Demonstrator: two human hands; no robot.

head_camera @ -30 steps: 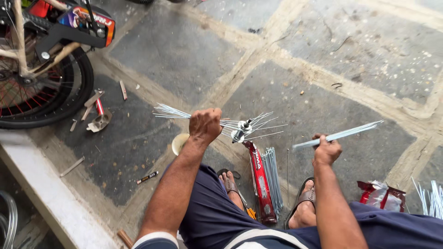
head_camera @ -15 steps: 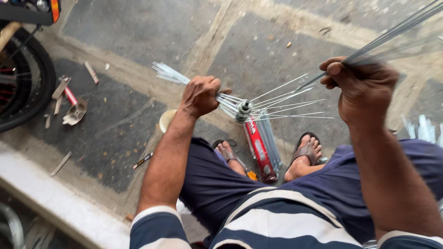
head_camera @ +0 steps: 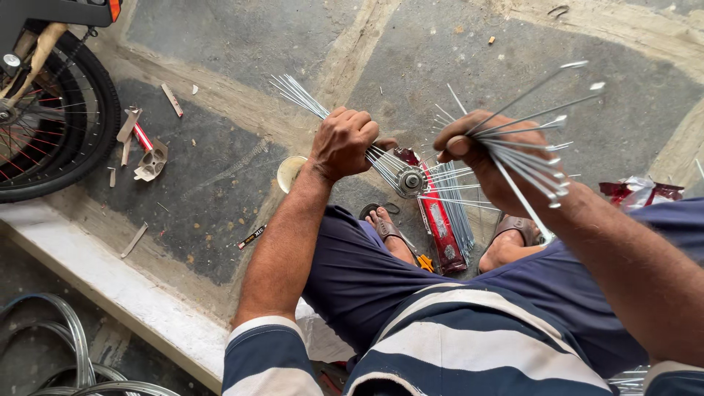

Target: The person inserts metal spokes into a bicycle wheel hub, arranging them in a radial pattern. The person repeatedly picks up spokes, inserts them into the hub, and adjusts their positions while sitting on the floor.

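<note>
Head view of a seated person over a stone floor (head_camera: 220,44). The left hand (head_camera: 345,141) is clenched around a bundle of spokes (head_camera: 297,94) fanning from a wheel hub (head_camera: 409,179), which is held in the air above the person's sandalled feet. The right hand (head_camera: 493,158) is closed on a second bundle of loose spokes (head_camera: 546,99), their tips splayed up and to the right. Below the hub, a red packet (head_camera: 442,231) lies on the floor beside more spokes. A bicycle wheel (head_camera: 51,125) stands at far left, bare rims (head_camera: 59,352) at lower left.
</note>
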